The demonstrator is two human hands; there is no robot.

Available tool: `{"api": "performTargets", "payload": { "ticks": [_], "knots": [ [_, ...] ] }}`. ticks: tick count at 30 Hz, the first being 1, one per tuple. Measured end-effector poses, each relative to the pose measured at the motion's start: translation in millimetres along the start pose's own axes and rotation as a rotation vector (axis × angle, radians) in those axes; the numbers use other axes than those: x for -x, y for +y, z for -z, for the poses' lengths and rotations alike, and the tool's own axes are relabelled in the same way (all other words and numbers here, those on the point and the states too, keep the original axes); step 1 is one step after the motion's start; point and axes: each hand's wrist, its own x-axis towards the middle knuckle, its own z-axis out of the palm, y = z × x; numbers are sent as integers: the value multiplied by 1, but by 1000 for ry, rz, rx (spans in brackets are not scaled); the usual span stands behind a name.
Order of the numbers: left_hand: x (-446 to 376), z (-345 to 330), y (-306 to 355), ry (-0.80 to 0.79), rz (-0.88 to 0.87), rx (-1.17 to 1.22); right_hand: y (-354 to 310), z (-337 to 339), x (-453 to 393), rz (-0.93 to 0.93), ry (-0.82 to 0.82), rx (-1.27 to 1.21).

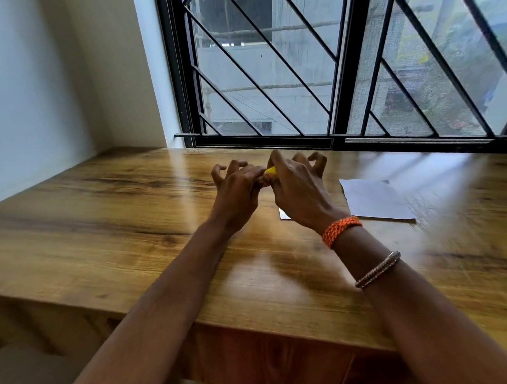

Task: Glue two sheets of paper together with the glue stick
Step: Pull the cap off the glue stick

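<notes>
Both hands meet above the middle of the wooden table (128, 244). Between them is a small yellow glue stick (271, 171), mostly hidden by fingers. My left hand (238, 188) pinches it from the left and my right hand (296, 185) grips it from the right, with the other fingers curled up in the air. A white sheet of paper (375, 200) lies flat on the table to the right of my right hand. A corner of a second sheet (283, 215) shows under my right wrist; the remainder of it is hidden.
A barred window (338, 79) runs along the table's far edge. A white wall (48, 81) stands at the left. The table's front edge (269, 332) is near my forearms. My right wrist wears an orange band (340, 230) and a bangle.
</notes>
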Motion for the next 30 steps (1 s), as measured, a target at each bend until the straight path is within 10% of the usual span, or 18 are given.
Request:
{"api": "performTargets", "payload": {
  "ticks": [15, 25, 30],
  "knots": [
    [-1, 6, -4, 47, -17, 25, 3, -8, 0, -118, 7, -263],
    [-12, 7, -20, 27, -141, -82, 9, 11, -12, 186, 11, 273],
    [-1, 17, -52, 99, 110, -67, 3, 20, -12, 58, 201, 24]
  ]
}}
